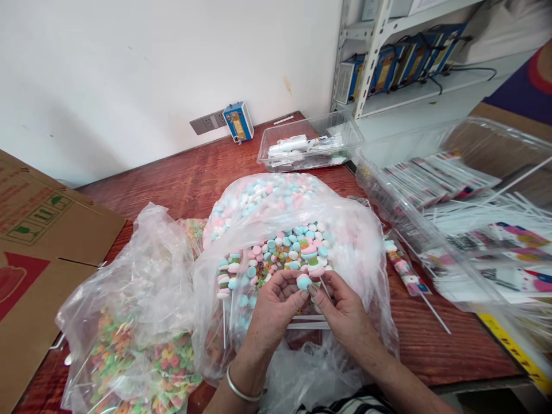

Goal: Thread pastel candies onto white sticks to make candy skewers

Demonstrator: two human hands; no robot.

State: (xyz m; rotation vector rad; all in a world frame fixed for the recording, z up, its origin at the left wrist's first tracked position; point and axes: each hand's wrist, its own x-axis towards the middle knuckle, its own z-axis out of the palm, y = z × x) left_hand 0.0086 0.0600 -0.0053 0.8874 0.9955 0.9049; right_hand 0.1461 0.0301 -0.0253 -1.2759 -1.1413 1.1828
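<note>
My left hand [276,302] and my right hand [342,307] meet over an open clear plastic bag [357,241] full of pastel round candies [284,250]. A pale blue candy [304,282] is pinched between the fingers of both hands. My right hand also grips a thin white stick [324,286] with stacked pastel candies [311,256] on its far end. Two finished candy sticks [224,282] lie in the bag just left of my left hand. A silver bangle [241,392] circles my left wrist.
A second bag of bright mixed candies [138,356] lies at front left, by a cardboard box [38,253]. A wrapped candy stick [407,270] rests on the red wooden table [194,178]. Clear bins hold wrappers and sticks [474,230] at right and packets [308,141] behind.
</note>
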